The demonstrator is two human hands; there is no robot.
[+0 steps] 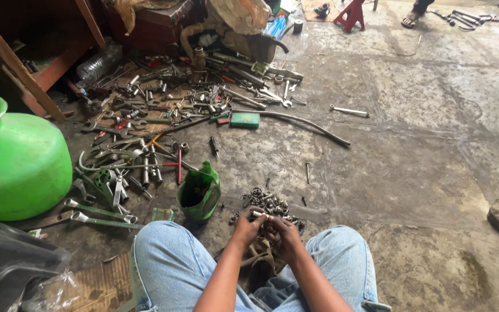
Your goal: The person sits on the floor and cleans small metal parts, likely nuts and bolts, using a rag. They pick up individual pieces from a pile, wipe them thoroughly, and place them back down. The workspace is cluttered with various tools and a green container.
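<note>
I sit on a workshop floor with my knees apart in blue jeans. My left hand (247, 226) and my right hand (282, 231) meet in front of me, both closed on a small light metal part (259, 214) held between the fingertips. Just beyond them lies a pile of small dark nuts and bearings (267, 203) on the concrete. A dirty cloth (259, 261) rests between my legs, under the hands.
A cut green plastic container (199, 193) stands left of the hands. A big green pot (14, 162) sits at far left. Several wrenches, sockets and tools (163, 110) are spread behind. A bent metal rod (313, 125), a loose wrench (349, 110), a red stand (352, 15).
</note>
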